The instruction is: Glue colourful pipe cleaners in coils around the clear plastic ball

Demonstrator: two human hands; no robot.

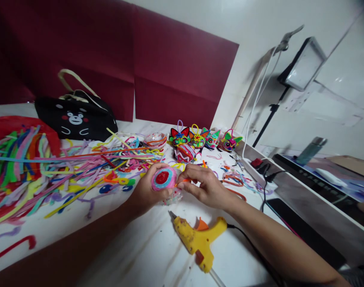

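Observation:
My left hand [148,190] is wrapped round a ball [164,180] covered in coiled pipe cleaner, with a red centre ringed by blue and pink. Against the ball's right side, my right hand [204,186] pinches a short orange pipe cleaner [184,181] between thumb and forefinger. Below the ball shows a clear, speckled part [173,197], partly hidden by the fingers. A yellow hot glue gun [196,241] lies on the white table just in front of both hands, its nozzle pointing up toward the ball.
Loose pipe cleaners [77,175] spread across the left side. Several finished cat-like ornaments [196,139] stand behind the hands. A black bag [77,119] sits at the back left. To the right are a phone [304,231], cables, a lamp [304,65] and a keyboard [316,187].

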